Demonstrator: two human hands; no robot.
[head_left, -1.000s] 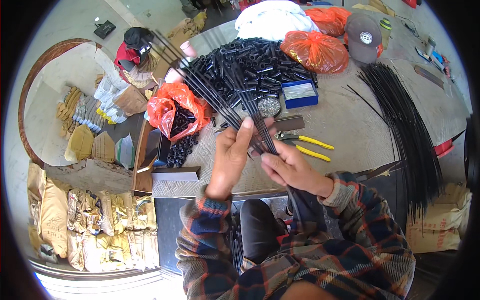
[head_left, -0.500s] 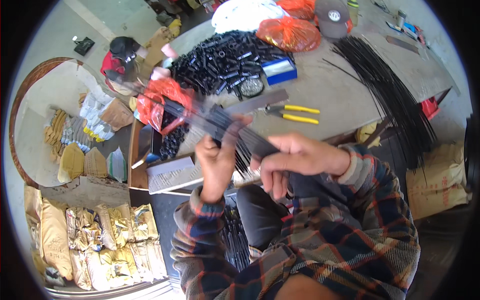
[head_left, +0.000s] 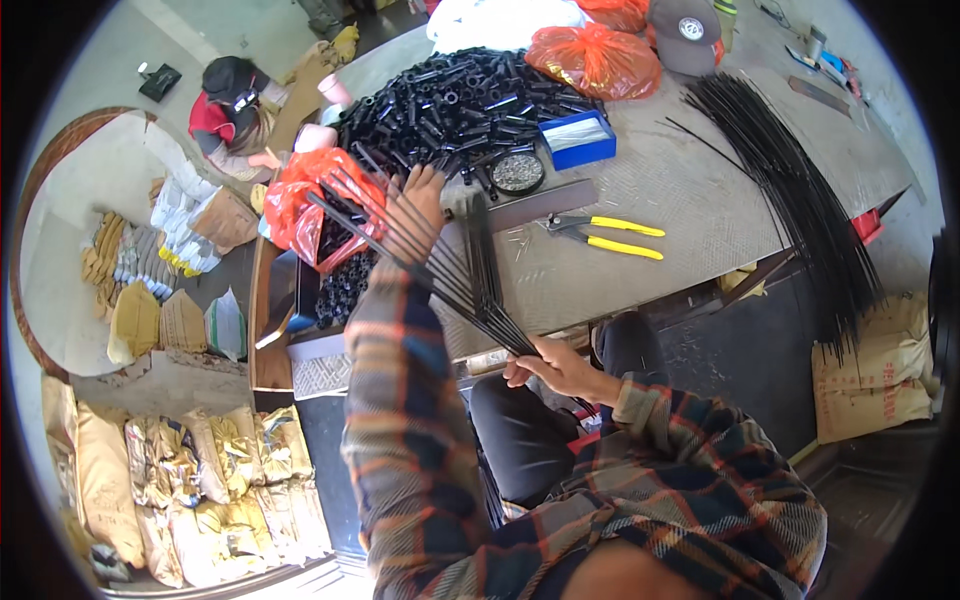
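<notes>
My right hand [head_left: 572, 372] is closed round the near end of a bundle of thin black rods [head_left: 455, 283], which fan out to the upper left over the bench. At the near edge of a heap of short black tubes [head_left: 455, 105] is my left hand [head_left: 413, 210], its fingers a little apart and bent toward the heap. Nothing shows in that hand, though its fingertips are partly hidden. Some rods cross in front of the left sleeve. Another group of black rods [head_left: 482, 250] lies just right of that wrist.
Yellow-handled pliers [head_left: 620, 238], a blue box [head_left: 578, 140] and a round dish of small pieces [head_left: 518, 173] lie on the bench [head_left: 690, 185]. Long black rods [head_left: 800, 190] overhang its right edge. An orange-red bag [head_left: 320, 205] stands at left; a co-worker [head_left: 230, 115] sits beyond.
My left hand has let go of the bundle and moved up to the heap of tubes. The rods, held by my right hand, have lowered and spread apart. My right hand has shifted slightly downward.
</notes>
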